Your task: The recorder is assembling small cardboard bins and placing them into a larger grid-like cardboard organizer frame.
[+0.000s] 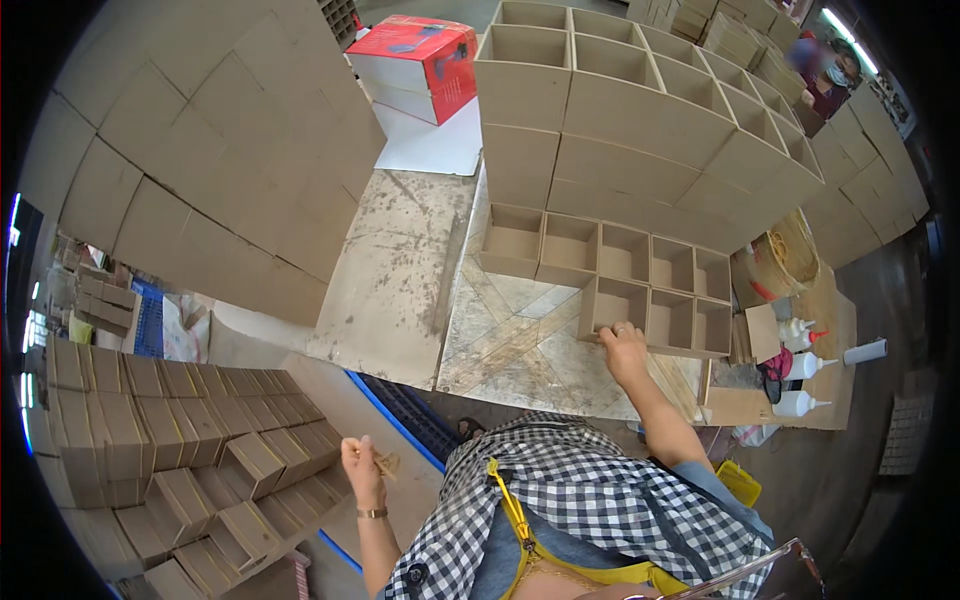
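On the worktable, my right hand (625, 350) has its fingers over the near wall of an open brown box (617, 298), gripping it. That box stands at the left end of the front row, against more small open boxes (624, 252) behind and to its right. My left hand (362, 468) is raised near my body, off to the left of the table. Its fingers are closed on a small bunch of tan bands (386, 464), probably rubber bands, partly hidden by the hand.
Tall stacked open boxes (640, 110) rise behind the rows. A red and white carton (415, 70) stands far left of them. At right are a tub of yellow bands (792, 252) and white squeeze bottles (797, 403). Banded boxes (190, 400) pile up at left. Another person (828, 85) is far right.
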Available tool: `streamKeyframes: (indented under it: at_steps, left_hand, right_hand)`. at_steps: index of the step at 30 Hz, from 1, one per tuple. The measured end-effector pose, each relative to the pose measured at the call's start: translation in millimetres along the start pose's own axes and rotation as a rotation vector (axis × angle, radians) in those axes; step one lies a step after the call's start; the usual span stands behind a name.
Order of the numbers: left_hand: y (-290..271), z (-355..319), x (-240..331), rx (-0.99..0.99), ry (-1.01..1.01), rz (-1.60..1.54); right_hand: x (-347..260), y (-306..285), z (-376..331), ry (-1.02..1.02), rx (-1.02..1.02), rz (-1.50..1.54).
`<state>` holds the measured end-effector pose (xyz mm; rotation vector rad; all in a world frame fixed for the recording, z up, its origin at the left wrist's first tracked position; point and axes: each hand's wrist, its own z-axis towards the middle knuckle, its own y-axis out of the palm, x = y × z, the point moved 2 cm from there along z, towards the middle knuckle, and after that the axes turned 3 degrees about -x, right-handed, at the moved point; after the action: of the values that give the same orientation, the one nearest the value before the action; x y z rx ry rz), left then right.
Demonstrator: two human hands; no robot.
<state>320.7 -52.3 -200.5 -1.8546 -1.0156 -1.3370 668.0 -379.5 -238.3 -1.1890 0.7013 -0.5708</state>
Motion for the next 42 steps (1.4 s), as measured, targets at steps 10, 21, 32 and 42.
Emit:
streamKeyframes:
  at_steps: [10, 21, 32, 42]
  left_hand:
    - [-110, -41, 82, 0.522, 0.245, 0.384]
    - [-239, -81, 219, 1.1, 0.452, 1.032]
    - [-318, -65, 190, 0.825, 0.155, 1.352]
    - [-225, -110, 261, 0.61, 0.623, 1.146]
  right_hand:
    - [0, 2, -2, 0.07, 0.064, -0.031]
    - [-11, 4, -5, -0.026, 0.062, -0.029]
    - [-145, 17, 47, -0.394, -0.101, 0.447]
    - [-218, -25, 74, -0.515, -0.423, 0.68]
